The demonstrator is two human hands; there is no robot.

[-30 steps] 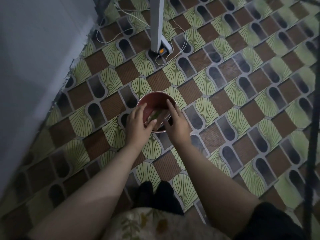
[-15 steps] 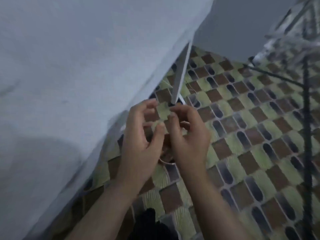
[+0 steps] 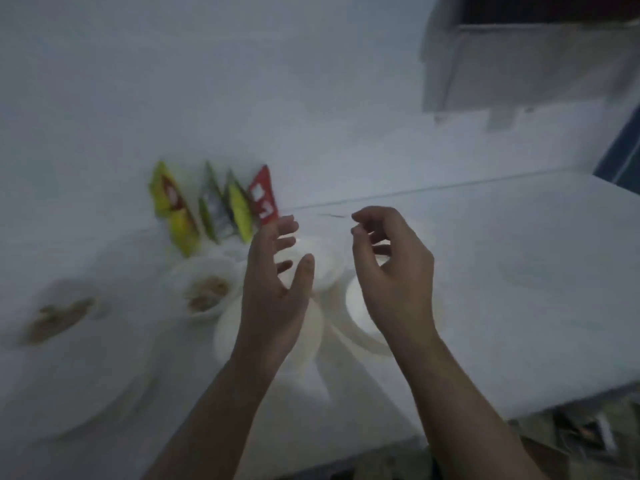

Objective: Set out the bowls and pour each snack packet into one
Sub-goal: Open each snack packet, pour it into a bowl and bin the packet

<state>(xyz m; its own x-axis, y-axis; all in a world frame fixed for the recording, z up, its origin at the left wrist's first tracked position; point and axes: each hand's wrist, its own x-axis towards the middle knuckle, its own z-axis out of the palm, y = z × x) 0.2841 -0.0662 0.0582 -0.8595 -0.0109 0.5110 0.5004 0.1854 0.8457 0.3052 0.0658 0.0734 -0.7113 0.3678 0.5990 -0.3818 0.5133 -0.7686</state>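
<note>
White wall rises behind a white worktop (image 3: 502, 271) that fills most of the blurred, dim head view. Against the wall at the back edge, toward the left, stand the snack packets (image 3: 214, 202) in a row: yellow ones, a green-and-silver one, and a red packet (image 3: 264, 195) at the right end. Each stands upright with its long axis roughly vertical, leaning a little.

Nearer the front and left edges sit two white bowls that already hold brownish snack: the far-left bowl (image 3: 59, 320) and the second filled bowl (image 3: 207, 292) just in front of the packets. Further white bowls (image 3: 360, 306) cluster beneath and between the hands; they look empty, though blur makes their number and outlines hard to tell.

Both hands hover above that cluster and grip nothing. The left hand (image 3: 277, 289) has its fingers spread and nearly straight, tips pointing toward the back edge. The right hand (image 3: 394, 268) has its fingers loosely curled, with nothing between them.

The packets lie ahead and to the left of both hands. The left hand's fingertips are just beside the red packet, while the right hand is well apart from the row. I judge the left hand the likelier one to take the next packet, with an empty bowl directly below for pouring.
</note>
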